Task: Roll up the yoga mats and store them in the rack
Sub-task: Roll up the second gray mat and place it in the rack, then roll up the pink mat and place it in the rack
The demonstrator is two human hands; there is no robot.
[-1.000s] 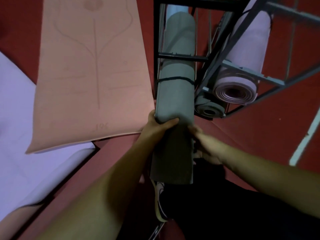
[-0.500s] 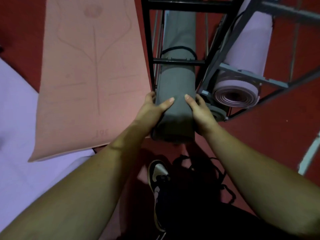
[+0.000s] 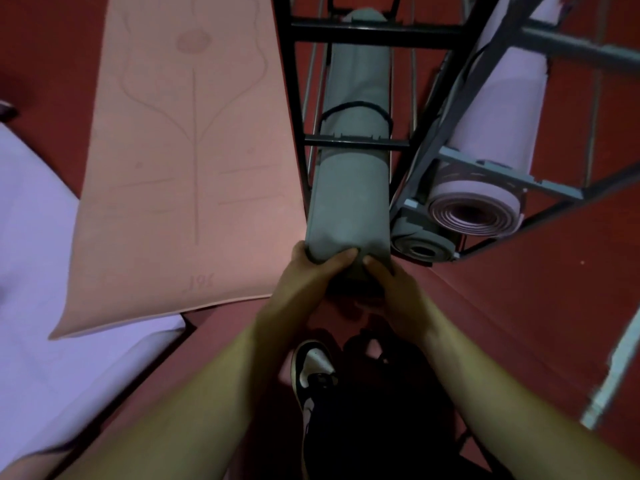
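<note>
The rolled grey foam yoga mat (image 3: 353, 188) lies lengthwise in the black metal rack (image 3: 349, 29), running from the centre of the frame up toward the top edge, with only its near end sticking out toward the person. Nearest the camera, both forearms reach in from the bottom edge over a black-and-white shoe (image 3: 311, 372). The left hand (image 3: 311, 271) curls its fingers and thumb round the left side of the roll's near end; the right hand (image 3: 388, 285) cups the right side of that same end, fingers bent onto the foam.

This roll looks light and soft, likely to dent under the thumbs and to spring loose if let go carelessly (a thin black elastic band (image 3: 356, 107) circles it further up, which should keep it wound). The end face seems the best place to push, palms flat, since the foam probably drags on the rack's bars.

Right of centre, a smaller dark grey roll (image 3: 420, 249) and a rolled lilac mat (image 3: 485, 188) already sit in neighbouring slots. Left of the rack a flat pink mat with a printed line pattern (image 3: 187, 161) lies unrolled on the red floor (image 3: 519, 306), overlapping a flat lilac mat (image 3: 41, 271) at lower left.
</note>
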